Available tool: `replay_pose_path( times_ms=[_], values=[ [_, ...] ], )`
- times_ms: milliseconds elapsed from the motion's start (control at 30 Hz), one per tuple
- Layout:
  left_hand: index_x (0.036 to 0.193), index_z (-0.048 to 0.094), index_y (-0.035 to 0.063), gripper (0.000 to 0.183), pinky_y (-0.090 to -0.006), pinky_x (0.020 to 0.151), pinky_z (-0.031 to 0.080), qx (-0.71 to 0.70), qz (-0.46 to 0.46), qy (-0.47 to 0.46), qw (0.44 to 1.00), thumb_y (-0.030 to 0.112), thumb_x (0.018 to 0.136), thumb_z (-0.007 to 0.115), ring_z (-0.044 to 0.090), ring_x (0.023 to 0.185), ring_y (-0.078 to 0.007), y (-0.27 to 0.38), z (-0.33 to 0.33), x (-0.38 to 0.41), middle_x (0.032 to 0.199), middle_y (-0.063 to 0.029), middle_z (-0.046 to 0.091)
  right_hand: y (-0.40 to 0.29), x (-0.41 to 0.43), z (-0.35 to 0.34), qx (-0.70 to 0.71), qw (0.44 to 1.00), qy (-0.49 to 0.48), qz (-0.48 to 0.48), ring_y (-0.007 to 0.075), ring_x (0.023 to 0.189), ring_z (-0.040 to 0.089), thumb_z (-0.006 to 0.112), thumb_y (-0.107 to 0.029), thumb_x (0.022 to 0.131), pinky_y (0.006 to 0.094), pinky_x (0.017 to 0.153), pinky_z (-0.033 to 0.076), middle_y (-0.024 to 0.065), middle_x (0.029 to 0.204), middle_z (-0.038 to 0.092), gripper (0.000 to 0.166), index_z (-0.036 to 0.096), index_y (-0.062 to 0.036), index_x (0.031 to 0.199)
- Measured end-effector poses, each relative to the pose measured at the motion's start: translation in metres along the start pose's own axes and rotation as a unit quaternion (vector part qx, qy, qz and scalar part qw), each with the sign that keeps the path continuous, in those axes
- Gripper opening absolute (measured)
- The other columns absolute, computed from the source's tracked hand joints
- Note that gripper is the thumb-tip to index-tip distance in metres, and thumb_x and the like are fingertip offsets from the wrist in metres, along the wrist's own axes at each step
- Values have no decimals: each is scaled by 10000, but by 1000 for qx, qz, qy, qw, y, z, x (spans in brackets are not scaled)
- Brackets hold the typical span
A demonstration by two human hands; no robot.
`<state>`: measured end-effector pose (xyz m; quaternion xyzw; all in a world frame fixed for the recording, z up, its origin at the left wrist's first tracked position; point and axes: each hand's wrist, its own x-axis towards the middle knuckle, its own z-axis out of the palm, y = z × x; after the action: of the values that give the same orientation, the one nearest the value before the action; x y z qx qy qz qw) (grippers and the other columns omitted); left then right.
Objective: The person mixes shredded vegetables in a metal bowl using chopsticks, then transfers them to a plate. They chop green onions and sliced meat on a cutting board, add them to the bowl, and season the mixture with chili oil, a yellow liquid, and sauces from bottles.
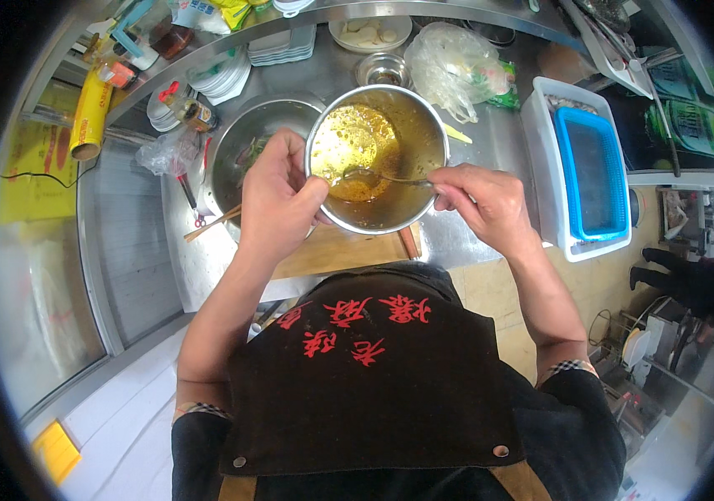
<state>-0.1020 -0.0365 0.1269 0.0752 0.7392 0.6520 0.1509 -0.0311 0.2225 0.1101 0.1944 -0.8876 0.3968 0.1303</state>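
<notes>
My left hand (281,191) grips the rim of a round metal pot (422,119) at its left side, and holds it up over the counter. Yellow oily liquid with dark specks (357,144) covers the bottom of the pot. A metal spoon (397,180) dips into this liquid, its handle pinched between the thumb and fingers of my right hand (482,197) at the pot's right rim. Behind my left hand stands a wide steel bowl (225,138) with some leafy food in it, partly hidden. Wooden chopsticks (213,224) stick out beside my left wrist.
Below the pot lies a wooden cutting board (332,250) with a knife handle (409,243). A small metal bowl (385,67), a plastic bag (454,62) and a bowl of pale slices (369,34) stand behind. To the right is a white tub (538,156) with a blue basket (591,175). A person (701,285) stands far right.
</notes>
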Motion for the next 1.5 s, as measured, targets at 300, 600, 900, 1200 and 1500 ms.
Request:
replay_pose_path(
  times_ms=[300,600,900,1200,1500],
  values=[
    [815,435,32,150,-240,437,490,61,30,-17,998,-18,753,561,494,551,-44,2,-24,-6,686,6,478,0,4,1,-99,991,30,-81,194,682,703,650,34,826,284,601,543,112,803,693,181,679,8,1003],
    [800,427,43,154,-243,427,477,70,18,-15,997,-15,763,565,453,535,-36,-2,-33,-9,641,12,456,0,-9,45,183,967,12,179,132,695,683,565,7,933,263,621,557,103,811,694,155,650,55,1053],
    [809,436,26,145,-245,424,491,76,-3,-12,997,-14,770,570,491,545,-48,-12,-42,-10,658,1,470,0,-8,54,-21,998,55,-13,275,804,706,678,6,794,416,983,471,90,809,686,137,687,-17,928],
    [809,441,17,149,-243,427,493,85,-8,-2,996,-19,759,577,507,553,-54,-11,-44,-11,693,-17,488,5,-13,68,71,997,12,23,188,698,702,607,-22,902,291,613,549,101,792,692,132,665,9,1017],
    [823,456,12,134,-254,427,504,106,-14,0,994,-22,769,574,522,534,-67,-15,-44,-14,666,-18,517,7,-24,99,460,795,64,389,194,691,688,530,-100,989,285,611,578,146,842,666,194,575,60,1090]
  ],
)
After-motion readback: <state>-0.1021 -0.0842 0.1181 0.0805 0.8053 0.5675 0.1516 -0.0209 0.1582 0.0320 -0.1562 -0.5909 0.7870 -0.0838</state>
